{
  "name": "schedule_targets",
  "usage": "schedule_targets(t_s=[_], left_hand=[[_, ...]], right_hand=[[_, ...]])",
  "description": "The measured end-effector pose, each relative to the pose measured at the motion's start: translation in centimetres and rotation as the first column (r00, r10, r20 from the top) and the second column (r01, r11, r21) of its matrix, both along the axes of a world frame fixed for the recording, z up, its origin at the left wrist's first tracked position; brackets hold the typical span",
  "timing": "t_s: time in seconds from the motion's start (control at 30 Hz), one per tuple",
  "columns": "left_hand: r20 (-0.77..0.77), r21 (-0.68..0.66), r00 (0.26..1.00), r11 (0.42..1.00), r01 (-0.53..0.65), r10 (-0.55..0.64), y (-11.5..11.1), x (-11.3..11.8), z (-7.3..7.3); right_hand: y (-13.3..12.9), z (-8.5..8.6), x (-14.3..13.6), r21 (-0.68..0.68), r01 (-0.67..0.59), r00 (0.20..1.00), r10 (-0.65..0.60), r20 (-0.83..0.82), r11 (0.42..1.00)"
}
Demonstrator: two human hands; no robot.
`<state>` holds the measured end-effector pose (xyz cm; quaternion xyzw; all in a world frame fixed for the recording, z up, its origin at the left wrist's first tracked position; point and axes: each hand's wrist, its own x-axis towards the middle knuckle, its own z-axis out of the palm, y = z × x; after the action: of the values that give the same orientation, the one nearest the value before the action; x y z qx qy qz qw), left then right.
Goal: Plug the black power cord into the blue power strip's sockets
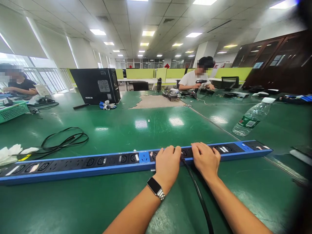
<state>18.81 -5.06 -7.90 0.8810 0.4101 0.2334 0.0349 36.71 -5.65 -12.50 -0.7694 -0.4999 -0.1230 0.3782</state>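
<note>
A long blue-edged power strip with black and blue sockets lies across the green table in front of me. My left hand, with a watch on the wrist, is closed over the strip right of its middle blue socket. Farther right, my right hand grips the same strip, its fingers bent over the far edge. A black power cable runs from beside my left hand's fingers, between both arms, toward me. Its upper end is partly hidden at the left hand, so I cannot tell whether it is fully seated.
A plastic bottle stands beyond the strip's right end. Coiled black cable and white tissue lie left. Farther back are a computer tower, a green basket and a person holding a tool; another person sits left.
</note>
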Motion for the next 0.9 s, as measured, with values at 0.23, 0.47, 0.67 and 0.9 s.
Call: schedule_targets(t_s=[0.23, 0.47, 0.67, 0.9], left_hand=[[0.637, -0.114, 0.768, 0.993, 0.009, 0.066, 2.4, -2.7, 5.0], [0.422, -0.135, 0.883, 0.977, -0.164, 0.206, 3.7, -22.1, 2.1], [0.284, -0.162, 0.949, 0.982, -0.097, 0.140, 3.7, -26.4, 1.6], [0.347, -0.169, 0.924, 0.980, -0.104, 0.158, 4.2, -25.4, 1.3]], right_hand=[[0.2, -0.5, 0.3, 0.031, 0.015, 1.000, -0.016, 0.027, 0.999], [0.5, -0.6, 0.4, 0.052, 0.017, 1.000, -0.017, -0.011, 0.999], [0.4, -0.6, 0.4, 0.037, 0.017, 0.999, -0.016, -0.034, 0.999], [0.4, -0.5, 0.5, 0.041, 0.010, 1.000, -0.009, -0.018, 0.999]])
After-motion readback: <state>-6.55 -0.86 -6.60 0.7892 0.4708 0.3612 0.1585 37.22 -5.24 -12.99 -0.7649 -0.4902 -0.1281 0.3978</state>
